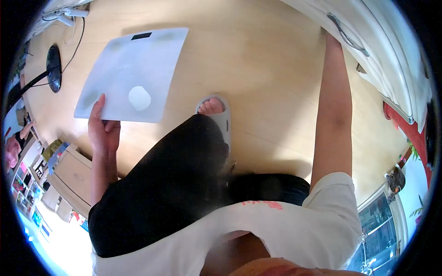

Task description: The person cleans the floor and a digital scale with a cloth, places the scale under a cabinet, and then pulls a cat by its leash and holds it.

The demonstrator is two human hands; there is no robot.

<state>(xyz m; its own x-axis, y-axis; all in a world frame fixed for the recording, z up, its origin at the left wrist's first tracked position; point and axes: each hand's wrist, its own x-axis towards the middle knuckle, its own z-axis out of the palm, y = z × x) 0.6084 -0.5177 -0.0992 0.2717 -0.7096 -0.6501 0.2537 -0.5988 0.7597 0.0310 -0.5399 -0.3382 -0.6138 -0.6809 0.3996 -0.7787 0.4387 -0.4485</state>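
Note:
A flat white bathroom scale (pixel 120 69) with a small dark display at its far edge is in my left hand (pixel 104 131). The thumb lies on the top face and the other fingers are mostly hidden beneath the near edge. A white round patch shows on the scale's surface. My right arm stretches forward to the low edge of a white piece of furniture (pixel 386 43) with a grey curved handle (pixel 348 35). Past the wrist, my right hand is hidden there, so its fingers and anything they touch do not show.
My foot in a grey slipper (pixel 223 122) stands on the light wooden floor (pixel 262 73). To the left are a black round stand base (pixel 54 68) and cables. A beige cabinet (pixel 71 177) is behind on the left, and a glazed door (pixel 380 225) is at lower right.

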